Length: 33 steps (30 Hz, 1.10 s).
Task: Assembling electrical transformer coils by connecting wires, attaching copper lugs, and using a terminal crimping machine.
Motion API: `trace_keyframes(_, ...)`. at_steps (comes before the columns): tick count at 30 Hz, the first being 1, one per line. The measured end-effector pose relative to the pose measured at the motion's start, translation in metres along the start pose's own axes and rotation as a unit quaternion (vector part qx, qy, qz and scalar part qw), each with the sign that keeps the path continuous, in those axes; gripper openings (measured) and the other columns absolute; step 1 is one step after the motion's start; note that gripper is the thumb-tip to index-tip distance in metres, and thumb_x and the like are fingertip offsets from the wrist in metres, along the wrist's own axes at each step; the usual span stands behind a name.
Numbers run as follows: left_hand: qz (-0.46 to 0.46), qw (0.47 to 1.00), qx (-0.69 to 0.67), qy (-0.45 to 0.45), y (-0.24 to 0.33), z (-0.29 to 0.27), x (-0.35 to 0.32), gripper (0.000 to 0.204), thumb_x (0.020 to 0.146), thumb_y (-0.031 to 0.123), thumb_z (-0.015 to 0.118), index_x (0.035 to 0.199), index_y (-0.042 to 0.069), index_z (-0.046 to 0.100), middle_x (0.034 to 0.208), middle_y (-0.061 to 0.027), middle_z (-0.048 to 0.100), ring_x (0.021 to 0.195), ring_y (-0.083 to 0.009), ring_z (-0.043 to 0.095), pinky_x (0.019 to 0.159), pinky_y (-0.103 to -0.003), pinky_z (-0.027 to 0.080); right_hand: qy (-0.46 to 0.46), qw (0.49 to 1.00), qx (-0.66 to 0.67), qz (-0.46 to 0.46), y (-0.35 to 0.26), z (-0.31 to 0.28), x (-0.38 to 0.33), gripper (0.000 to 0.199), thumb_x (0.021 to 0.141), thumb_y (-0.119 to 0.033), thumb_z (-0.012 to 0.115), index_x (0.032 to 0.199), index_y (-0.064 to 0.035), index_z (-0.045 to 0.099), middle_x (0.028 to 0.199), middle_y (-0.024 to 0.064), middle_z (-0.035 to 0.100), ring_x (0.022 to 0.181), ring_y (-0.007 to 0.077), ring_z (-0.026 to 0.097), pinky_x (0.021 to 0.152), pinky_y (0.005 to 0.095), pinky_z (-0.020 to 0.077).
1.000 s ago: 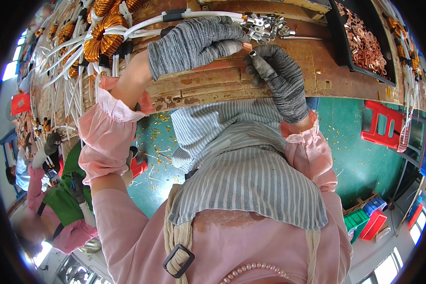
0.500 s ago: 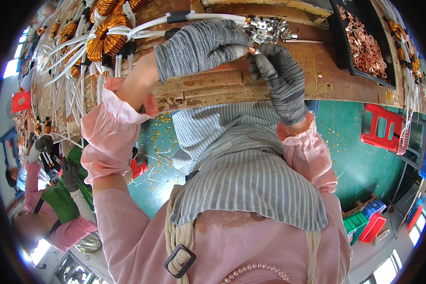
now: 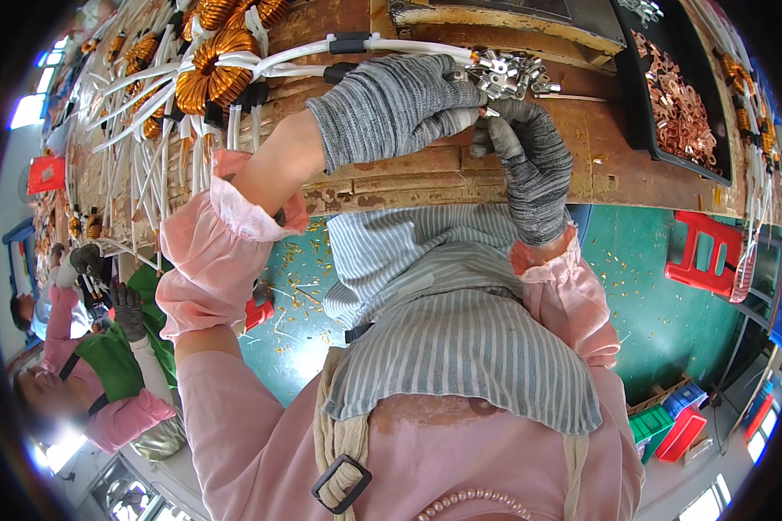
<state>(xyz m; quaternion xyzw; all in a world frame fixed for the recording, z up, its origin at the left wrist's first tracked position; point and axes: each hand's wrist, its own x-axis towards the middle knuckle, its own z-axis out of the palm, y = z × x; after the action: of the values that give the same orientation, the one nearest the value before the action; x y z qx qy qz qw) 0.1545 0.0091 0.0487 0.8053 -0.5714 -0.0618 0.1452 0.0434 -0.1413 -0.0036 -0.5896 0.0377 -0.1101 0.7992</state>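
My left hand (image 3: 400,108), in a grey knitted glove, is closed on a white cable that enters it past a black sleeve (image 3: 340,72); the gripped length is hidden. This cable leads back to a copper-wound ring coil (image 3: 215,73) on the left. Fingertips to fingertips with it, my right hand (image 3: 534,165), gloved alike, pinches a tiny pale metal piece (image 3: 492,113), seemingly a cable lug, at the cable's end. Just beyond the fingers lies a pile of silvery cable lugs (image 3: 506,75). Another white cable (image 3: 408,45) from the coil runs behind my left hand to that pile.
A black tray (image 3: 639,130) of copper lugs (image 3: 679,108) stands at the right. More coils and white leads cover the table's left. A red stool (image 3: 704,253) is on the green floor. At the far left, a co-worker's gloved hand (image 3: 130,313) is near dark parts.
The view has shifted, so the table and both hands appear slightly lower and farther right. My hands still meet at the cable's end. Silvery lugs at the tray's far end have come into view.
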Motion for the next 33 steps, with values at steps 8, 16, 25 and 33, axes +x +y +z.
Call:
trace_keyframes(8,-0.001,0.999,-0.046,-0.011,-0.007,-0.025,-0.008,0.036,0.084,0.025,0.052,0.117,0.010,0.051,0.110,-0.0137,0.052,0.098,-0.0314,0.052,0.084,-0.036,0.043,-0.014,0.999,-0.032,0.003,0.003,-0.003,0.004,0.017,0.082,-0.005,0.057,0.098,-0.0001,0.058,0.085,0.0048,0.060,0.076,0.0087,0.055,0.067,0.0209,0.0459)
trace_keyframes(16,-0.166,0.976,0.097,-0.100,-0.063,-0.055,-0.021,0.039,0.084,0.037,0.050,0.108,0.007,0.052,0.087,-0.0147,0.057,0.082,-0.0314,0.055,0.074,-0.037,0.044,-0.018,0.996,0.041,0.083,-0.004,0.002,-0.001,0.020,0.084,-0.008,0.055,0.099,0.0049,0.057,0.077,0.0084,0.060,0.066,0.0102,0.054,0.061,0.0210,0.0457)
trace_keyframes(25,-0.211,0.976,0.050,0.026,-0.076,-0.017,-0.032,0.039,0.086,0.043,0.045,0.101,0.007,0.049,0.075,-0.0133,0.059,0.069,-0.0256,0.061,0.060,-0.036,0.046,0.033,0.999,0.011,-0.004,0.011,-0.005,-0.002,0.014,0.082,-0.007,0.054,0.093,-0.0017,0.061,0.070,0.0059,0.060,0.059,0.0090,0.056,0.055,0.0218,0.0465)
trace_keyframes(33,-0.174,0.974,0.115,0.090,-0.066,-0.049,-0.034,0.036,0.081,0.046,0.051,0.095,0.013,0.051,0.066,-0.0142,0.058,0.059,-0.0341,0.058,0.051,-0.041,0.044,0.008,0.998,0.034,0.046,-0.011,-0.008,0.005,0.022,0.082,-0.013,0.058,0.101,-0.0031,0.058,0.084,0.0034,0.060,0.073,0.0088,0.055,0.067,0.0214,0.0460)
